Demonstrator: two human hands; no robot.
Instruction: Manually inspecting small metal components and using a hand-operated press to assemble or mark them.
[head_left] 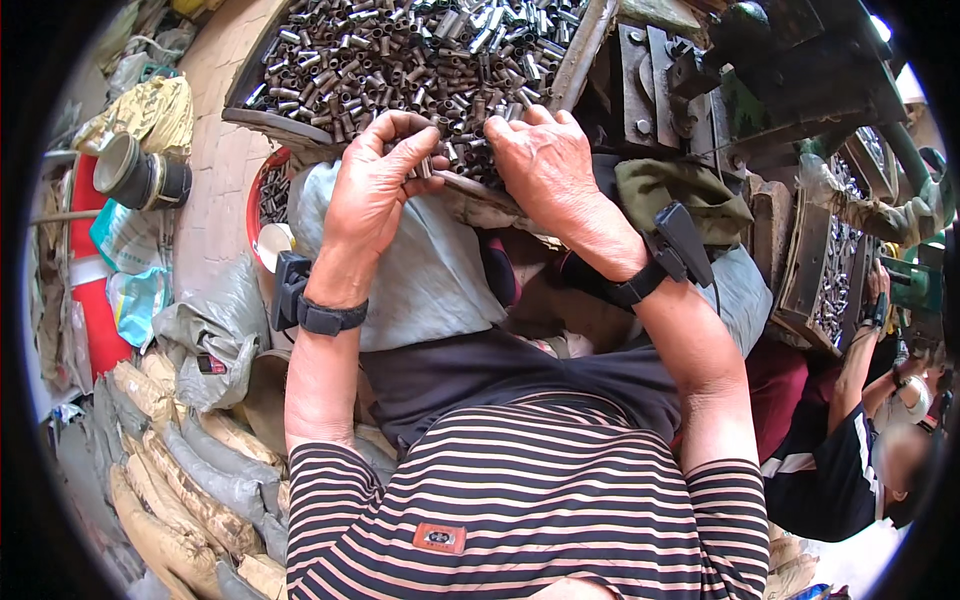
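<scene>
From where I stand, the work is all at the near edge of a tray (590, 55) heaped with small metal tubes (400, 70). For fingering pieces this small, I'd say a light pinch across the sides serves best: enough to keep a tube from rolling, not so hard that it shoots out. Taking from the top of the heap should be easier than digging, since the tubes lie every which way and could snag one another. Keeping both hands low over the tray would let a dropped piece fall back among the rest.

The left hand (368, 182) is turned partly palm-up, its thumb and fingers closed to a narrow pinch with a tube (425, 168) between them; whether there is more than one, I can't tell. That tube sits right at the fingertips, just above the tray's near edge. The right hand (550, 165) is back-up, close beside it, fingers bent down into the near side of the heap. Tubes lie right at those fingertips, but the knuckles hide the grip, so I can't tell whether it holds any. The rest of the heap spreads beyond both hands.
</scene>
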